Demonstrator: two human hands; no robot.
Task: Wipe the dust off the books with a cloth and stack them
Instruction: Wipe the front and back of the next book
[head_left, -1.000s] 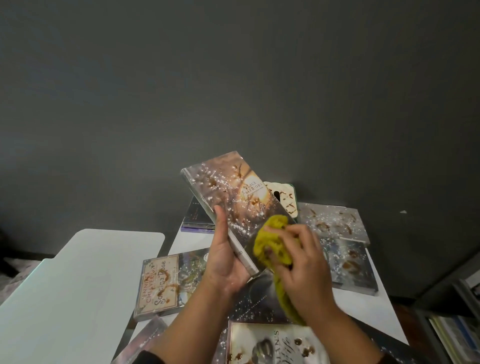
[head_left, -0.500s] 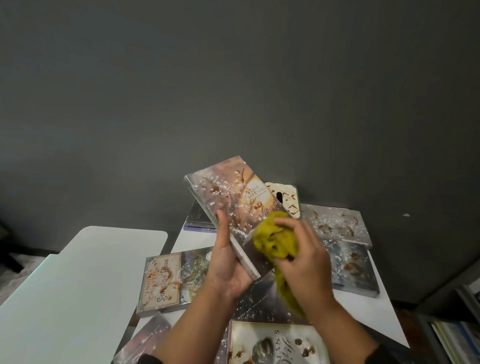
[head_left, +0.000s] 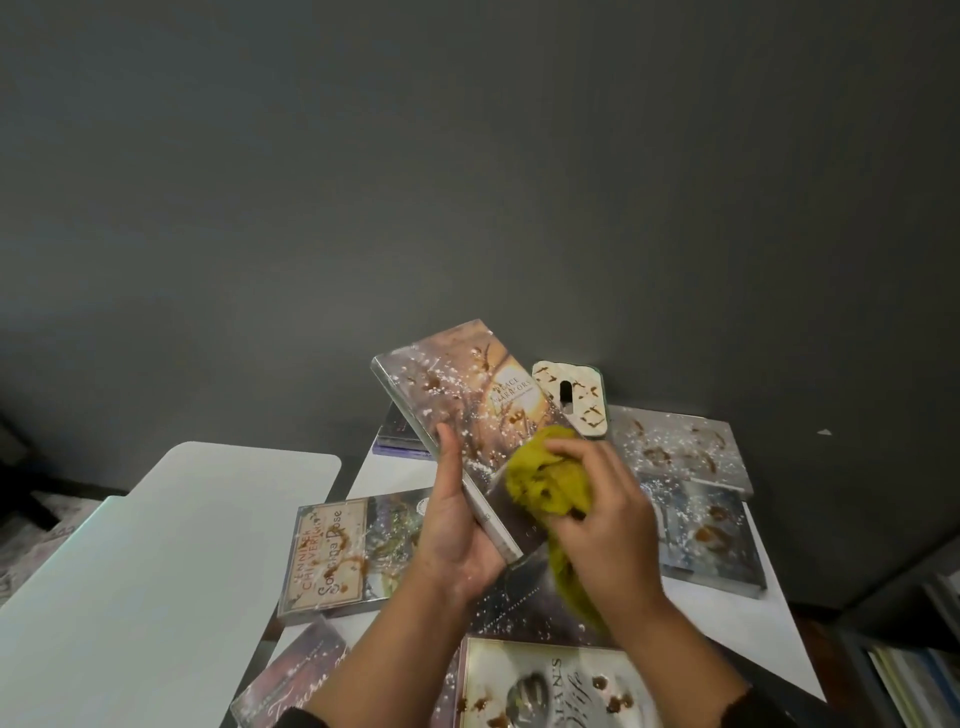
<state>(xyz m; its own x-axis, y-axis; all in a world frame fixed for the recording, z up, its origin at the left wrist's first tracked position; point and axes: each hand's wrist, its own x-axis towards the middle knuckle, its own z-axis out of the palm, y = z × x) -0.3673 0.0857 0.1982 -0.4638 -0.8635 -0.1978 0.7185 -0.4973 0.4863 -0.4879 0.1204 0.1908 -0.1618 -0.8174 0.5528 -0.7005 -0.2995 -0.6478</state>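
Observation:
My left hand (head_left: 457, 525) grips a dusty brown-gold book (head_left: 462, 400) by its lower spine edge and holds it tilted above the table. My right hand (head_left: 602, 514) clutches a bunched yellow-green cloth (head_left: 545, 478) and presses it against the book's lower right cover. White specks and brown smears cover the book's upper part. Several other soiled books lie flat below: one with a cream label (head_left: 337, 551) at the left, two grey ones (head_left: 680, 447) (head_left: 706, 535) at the right, one (head_left: 550, 686) at the bottom.
The books lie on a white table (head_left: 384, 473) against a dark grey wall. A second white tabletop (head_left: 156, 561) stands to the left. A small cream box (head_left: 576, 395) sits at the back. A purple book (head_left: 400, 436) lies behind. A bookshelf (head_left: 914, 670) is at the lower right.
My right hand has slid the cloth up the cover, from near the book's lower corner towards its middle. The left hand keeps the same grip on the book.

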